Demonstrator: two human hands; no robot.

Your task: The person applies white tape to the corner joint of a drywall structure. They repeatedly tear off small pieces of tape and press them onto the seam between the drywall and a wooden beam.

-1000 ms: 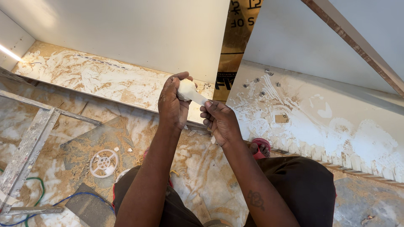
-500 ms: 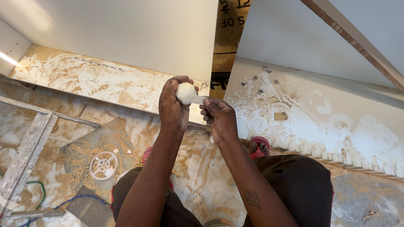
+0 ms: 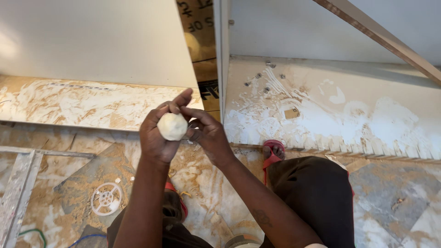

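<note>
Both hands are meeting at chest height over one white lump [image 3: 172, 126], putty or filler by the look of it. Left hand [image 3: 158, 135] is cupping the lump, fingers curled round it so it is sitting against the palm and not dropping. Right hand [image 3: 206, 135] is coming in from the side, fingertips pressing on the lump's right edge, apparently shaping or pinching at it; how much it is actually gripping is hard to tell. Lump is hanging in the air above the smeared floor [image 3: 206, 183], touching nothing but the hands. Person is crouching, red sandal [image 3: 273, 151] showing beside the dark trousers [image 3: 312, 197]. White panels [image 3: 92, 41] are standing ahead, a white-streaked board [image 3: 330, 110] to the right, probably where filler is going on. White round plastic grille [image 3: 106, 199] is lying on the floor lower left, near a metal rail [image 3: 18, 188].
</note>
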